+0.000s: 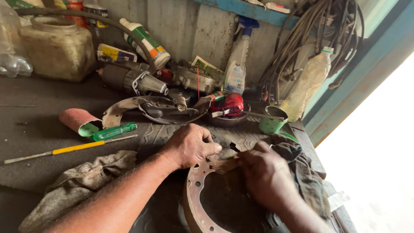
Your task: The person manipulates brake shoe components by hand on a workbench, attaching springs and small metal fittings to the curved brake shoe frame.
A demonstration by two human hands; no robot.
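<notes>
A rusty round metal drum with bolt holes (195, 190) lies on the dark workbench (39, 129) right in front of me. My left hand (189, 146) rests on its far rim, fingers curled and pressing down. My right hand (265, 172) lies over the drum's right side and pinches a small brownish scrap, maybe sandpaper (226, 164), against the rim. The two hands nearly touch at the scrap. A dirty grey rag (308, 172) sits under and beside my right wrist.
A green-handled screwdriver (114, 130), a yellow-handled tool (69, 149) and a sandpaper roll (79, 121) lie left. A brake shoe plate (164, 110), red part (233, 105), green cup (271, 123), spray bottle (237, 64), plastic bottle (308, 82), jar (56, 47) and hanging cables (310, 39) crowd the back. Another rag (82, 181) lies front left.
</notes>
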